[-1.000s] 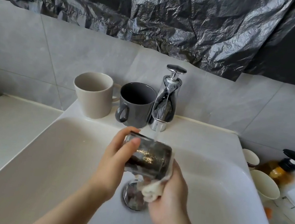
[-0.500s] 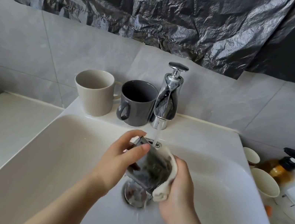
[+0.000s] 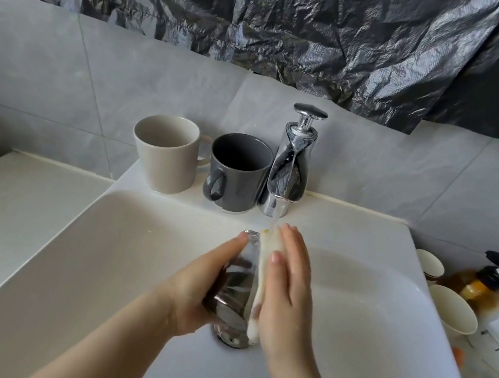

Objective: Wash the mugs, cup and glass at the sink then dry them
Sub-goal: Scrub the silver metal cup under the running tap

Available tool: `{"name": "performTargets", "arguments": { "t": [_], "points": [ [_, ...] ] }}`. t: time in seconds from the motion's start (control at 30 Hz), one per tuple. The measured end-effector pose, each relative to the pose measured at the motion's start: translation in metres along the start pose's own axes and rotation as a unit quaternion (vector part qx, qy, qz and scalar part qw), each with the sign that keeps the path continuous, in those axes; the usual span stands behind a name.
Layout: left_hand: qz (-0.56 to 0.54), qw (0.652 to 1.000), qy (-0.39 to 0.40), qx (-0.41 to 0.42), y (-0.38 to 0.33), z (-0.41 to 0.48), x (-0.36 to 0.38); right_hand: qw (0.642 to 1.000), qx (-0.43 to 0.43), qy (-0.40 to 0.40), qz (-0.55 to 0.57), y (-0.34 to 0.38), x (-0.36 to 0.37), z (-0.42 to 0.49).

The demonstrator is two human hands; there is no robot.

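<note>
Over white sink (image 3: 383,326), clear glass (image 3: 235,282) lies tilted, showing dark reflections.

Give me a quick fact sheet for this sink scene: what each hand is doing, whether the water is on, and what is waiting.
Left hand: grips the glass above the drain
Right hand: straight fingers press a pale sponge against the glass's side
Tap: running; water falls at the sponge's top end
Waiting: beige mug and grey mug, upright on the sink's back ledge, left of the tap
Stage: washing, drying not yet begun
</note>
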State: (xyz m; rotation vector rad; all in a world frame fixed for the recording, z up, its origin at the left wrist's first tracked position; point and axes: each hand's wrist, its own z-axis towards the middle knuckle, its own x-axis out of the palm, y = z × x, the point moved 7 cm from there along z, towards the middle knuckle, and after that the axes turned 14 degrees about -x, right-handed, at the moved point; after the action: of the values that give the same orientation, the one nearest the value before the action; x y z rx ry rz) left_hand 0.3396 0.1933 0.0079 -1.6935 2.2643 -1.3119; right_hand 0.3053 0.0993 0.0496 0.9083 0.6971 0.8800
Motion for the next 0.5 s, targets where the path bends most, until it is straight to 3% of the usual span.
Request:
{"name": "performTargets", "arguments": {
  "t": [0.1,0.23,0.3,0.4,0.5],
  "points": [
    [0.056,0.998,-0.005,0.006,-0.003,-0.002,-0.004,0.998,0.052,0.006,0.028,-0.004,-0.008,0.002],
    [0.055,0.998,-0.013,0.008,-0.011,-0.006,-0.016,0.997,0.057,0.042,-0.024,-0.002,-0.006,0.0],
    [0.027,0.999,-0.012,0.014,-0.015,-0.009,-0.015,0.995,0.102,-0.002,-0.014,-0.006,-0.008,-0.001],
    [-0.044,0.998,-0.018,0.048,-0.016,-0.012,-0.002,0.979,0.158,-0.128,0.003,-0.021,-0.022,-0.003],
    [0.0,0.981,-0.112,0.156,-0.008,-0.004,0.012,0.975,0.128,-0.171,-0.065,-0.02,-0.034,-0.005]
  ]
}}
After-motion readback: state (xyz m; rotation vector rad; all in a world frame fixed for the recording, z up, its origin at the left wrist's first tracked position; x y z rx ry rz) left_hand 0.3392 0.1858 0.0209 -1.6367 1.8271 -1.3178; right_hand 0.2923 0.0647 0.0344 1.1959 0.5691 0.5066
